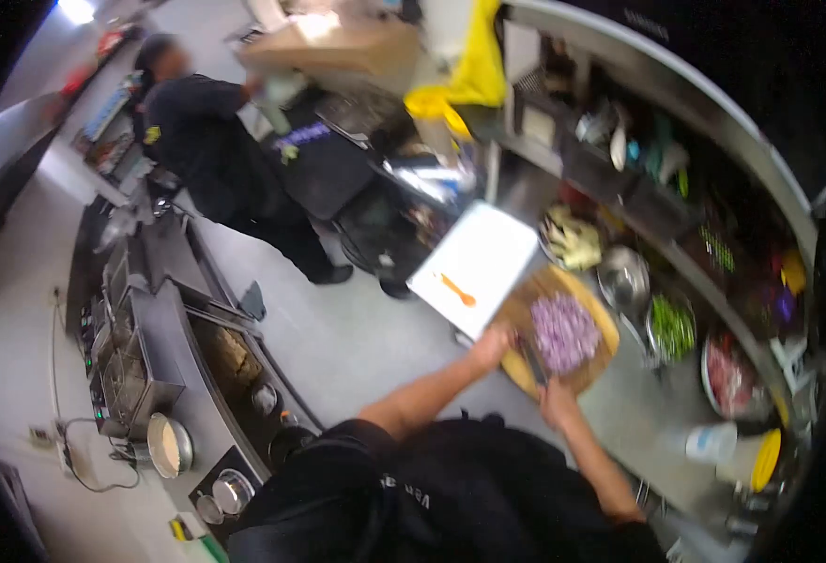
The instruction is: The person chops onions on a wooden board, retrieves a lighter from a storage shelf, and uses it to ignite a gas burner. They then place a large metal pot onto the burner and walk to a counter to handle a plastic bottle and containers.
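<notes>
Chopped red onion [564, 333] lies heaped on a round-edged wooden cutting board [604, 317] at the counter. My right hand [558, 403], at the board's near edge, is closed round the handle of a knife [533, 364]. The blade points away from me, along the left side of the onion. My left hand [494, 345] is at the board's left edge, close to the blade; blur hides how its fingers are set. Just beyond it sits a white cutting board [488, 246] with an orange spoon-like utensil [456, 289] on it.
Bowls of pale cut pieces [573, 240], chopped greens [671, 327] and pinkish food [734, 377] line the counter's right side, around a metal bowl [624, 280]. Shelving rises behind. Fryers [130, 375] stand left. Another person [208, 141] in black works farther back.
</notes>
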A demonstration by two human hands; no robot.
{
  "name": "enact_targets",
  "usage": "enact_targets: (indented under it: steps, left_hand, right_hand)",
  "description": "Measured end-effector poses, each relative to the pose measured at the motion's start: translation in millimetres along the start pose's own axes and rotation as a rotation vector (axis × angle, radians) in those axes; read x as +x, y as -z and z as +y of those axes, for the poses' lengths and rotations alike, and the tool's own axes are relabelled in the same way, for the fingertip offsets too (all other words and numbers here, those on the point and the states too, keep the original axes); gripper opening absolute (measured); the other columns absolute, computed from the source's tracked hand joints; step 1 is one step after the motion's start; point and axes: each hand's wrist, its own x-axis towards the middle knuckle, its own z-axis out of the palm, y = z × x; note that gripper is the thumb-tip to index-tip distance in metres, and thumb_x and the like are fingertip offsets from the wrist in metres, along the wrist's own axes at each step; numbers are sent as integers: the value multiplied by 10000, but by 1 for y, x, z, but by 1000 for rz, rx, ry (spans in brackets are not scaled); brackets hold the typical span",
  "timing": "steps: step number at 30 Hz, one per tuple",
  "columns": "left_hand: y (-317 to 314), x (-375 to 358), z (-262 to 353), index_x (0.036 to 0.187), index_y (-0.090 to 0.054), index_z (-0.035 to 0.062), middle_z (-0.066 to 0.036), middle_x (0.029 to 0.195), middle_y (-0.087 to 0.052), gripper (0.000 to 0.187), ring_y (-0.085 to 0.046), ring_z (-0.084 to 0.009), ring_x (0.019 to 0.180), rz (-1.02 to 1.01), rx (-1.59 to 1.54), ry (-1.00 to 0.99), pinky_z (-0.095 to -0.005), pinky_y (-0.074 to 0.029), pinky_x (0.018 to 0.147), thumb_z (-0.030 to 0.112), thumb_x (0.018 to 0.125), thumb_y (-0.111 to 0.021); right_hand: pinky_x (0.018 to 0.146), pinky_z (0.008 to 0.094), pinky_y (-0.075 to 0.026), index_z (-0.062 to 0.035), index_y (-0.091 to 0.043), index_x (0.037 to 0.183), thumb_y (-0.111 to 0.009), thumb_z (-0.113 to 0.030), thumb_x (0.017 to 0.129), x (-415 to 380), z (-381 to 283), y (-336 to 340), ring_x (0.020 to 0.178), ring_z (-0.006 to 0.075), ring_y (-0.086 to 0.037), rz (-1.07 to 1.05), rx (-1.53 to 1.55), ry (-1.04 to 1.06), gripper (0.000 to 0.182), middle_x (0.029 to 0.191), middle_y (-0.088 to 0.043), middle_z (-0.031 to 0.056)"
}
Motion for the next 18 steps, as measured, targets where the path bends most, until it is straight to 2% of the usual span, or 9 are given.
enact_targets:
  steps: [1,2,4,7,12,13,16,17,18]
  left_hand:
    - [11,2,16,752,-612,-7,-201,847,-583,166,-602,-362,840,-74,43,119,-430,-494,747,66,831,-485]
    - [25,5,24,778,-605,-14,-206,863,-576,170,-604,-363,837,-160,35,100,-431,-497,732,78,848,-480]
    - [20,5,21,807,-611,-15,-204,882,-572,144,-612,-360,839,-78,59,96,-428,-507,730,78,818,-502]
    - [21,5,14,821,-617,-16,-195,911,-573,135,-617,-354,849,-120,136,24,-421,-513,729,69,808,-513]
    - [23,3,17,838,-609,-19,-185,970,-572,120,-619,-355,891,-182,133,105,-418,-517,743,63,803,-529]
    - [25,1,21,850,-600,-19,-178,984,-576,119,-619,-364,879,-99,53,91,-422,-514,746,65,809,-527]
    - [25,2,19,842,-588,-23,-175,965,-580,117,-619,-367,870,-121,68,72,-430,-507,745,68,819,-519]
    - [6,-1,5,817,-572,-30,-185,926,-580,125,-619,-364,869,-23,-12,82,-433,-500,733,74,830,-503]
    - [7,-3,9,817,-572,-30,-185,926,-580,125,-619,-364,869,-32,-21,86,-433,-500,733,74,830,-503]
  right_hand:
    - [727,560,-460,64,-524,922,-483,-280,927,2,-6,0,768,488,-604,-61,-35,-48,347,821,-610,329]
    - [752,543,-462,68,-525,935,-482,-285,926,5,-9,-2,795,492,-603,-127,60,-134,355,850,-611,335]
    - [789,529,-460,75,-525,963,-484,-289,928,4,-25,11,854,497,-595,-116,21,-128,368,880,-609,344]
    - [801,527,-457,78,-522,987,-482,-285,930,-3,-30,22,878,496,-592,-94,-23,-115,370,897,-604,353]
    - [807,526,-459,92,-513,1044,-470,-280,934,-11,-38,44,893,493,-592,-119,-47,-88,390,907,-603,355]
    - [807,525,-460,99,-511,1056,-467,-281,934,-11,-36,42,891,493,-593,-127,-63,-85,401,907,-605,354]
    - [806,521,-464,118,-506,1079,-463,-284,935,-9,-32,40,877,492,-598,-128,-101,-71,428,898,-608,352]
    - [803,521,-466,114,-507,1072,-463,-282,936,-8,-31,39,870,491,-600,-122,-106,-71,422,892,-609,351]
    - [800,520,-468,111,-508,1066,-463,-281,936,-10,-30,37,863,491,-602,-119,-108,-76,415,887,-610,350]
